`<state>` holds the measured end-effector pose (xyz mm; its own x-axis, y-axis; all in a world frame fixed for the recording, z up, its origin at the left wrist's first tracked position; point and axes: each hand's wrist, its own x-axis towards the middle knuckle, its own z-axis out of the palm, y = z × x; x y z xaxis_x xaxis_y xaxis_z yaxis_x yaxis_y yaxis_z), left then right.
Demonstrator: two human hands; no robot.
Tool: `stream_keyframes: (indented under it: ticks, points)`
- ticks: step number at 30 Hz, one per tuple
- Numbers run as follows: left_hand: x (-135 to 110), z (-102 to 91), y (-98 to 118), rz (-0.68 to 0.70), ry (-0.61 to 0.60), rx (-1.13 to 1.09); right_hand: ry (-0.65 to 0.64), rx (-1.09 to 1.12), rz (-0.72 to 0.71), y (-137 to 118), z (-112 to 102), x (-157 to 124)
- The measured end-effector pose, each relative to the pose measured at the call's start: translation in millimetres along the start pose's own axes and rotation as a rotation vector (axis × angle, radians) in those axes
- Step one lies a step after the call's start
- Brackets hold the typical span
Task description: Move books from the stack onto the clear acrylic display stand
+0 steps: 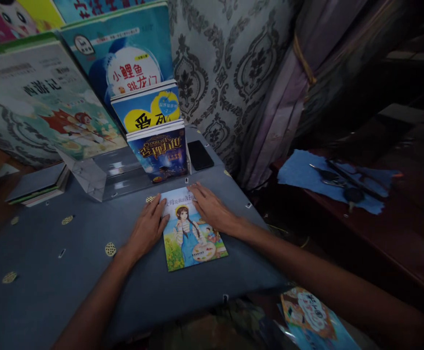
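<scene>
A thin picture book (192,233) with a girl in a blue dress on its cover lies flat on the grey table (69,272). My left hand (148,227) rests flat on its left edge, fingers stretched out. My right hand (212,206) lies flat over its upper right corner, fingers extended. Just behind the book, a dark blue book (160,151) and a yellow-and-blue book (146,108) stand upright in a clear stand (98,177).
Larger picture books (40,102) lean at the back left. A black phone (200,154) lies beside the stand. A grey book stack (39,183) sits at left. Patterned curtain (229,73) behind. A blue cloth with tools (328,177) lies on a wooden bench at right. Another book (312,318) lies below.
</scene>
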<state>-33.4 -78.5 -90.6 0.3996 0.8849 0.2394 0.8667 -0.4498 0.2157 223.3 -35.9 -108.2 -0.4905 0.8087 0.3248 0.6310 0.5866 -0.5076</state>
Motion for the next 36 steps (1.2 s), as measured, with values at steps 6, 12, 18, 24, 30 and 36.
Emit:
stream_keyframes:
  ticks: [6,12,18,24,30,36]
  points:
    - [9.7,3.0,-10.0,-0.067,0.027,-0.064,-0.021,-0.009,0.013,4.9,2.7,24.1]
    - [14.3,4.7,-17.0,-0.038,0.081,-0.069,0.005,0.057,0.015,12.6,2.1,36.9]
    - [14.6,3.4,-19.1,-0.020,0.091,-0.057,0.061,0.233,-0.002,24.9,-7.1,36.4]
    - [26.0,-2.1,-12.7,0.023,0.047,-0.005,0.070,0.343,0.029,21.3,-16.4,38.5]
    - [54.0,0.1,11.9,0.128,-0.045,0.009,0.090,0.400,0.069,19.0,-17.5,38.6]
    - [69.9,4.3,35.7,0.202,-0.145,-0.017,0.086,0.424,0.067,22.3,-15.8,39.3]
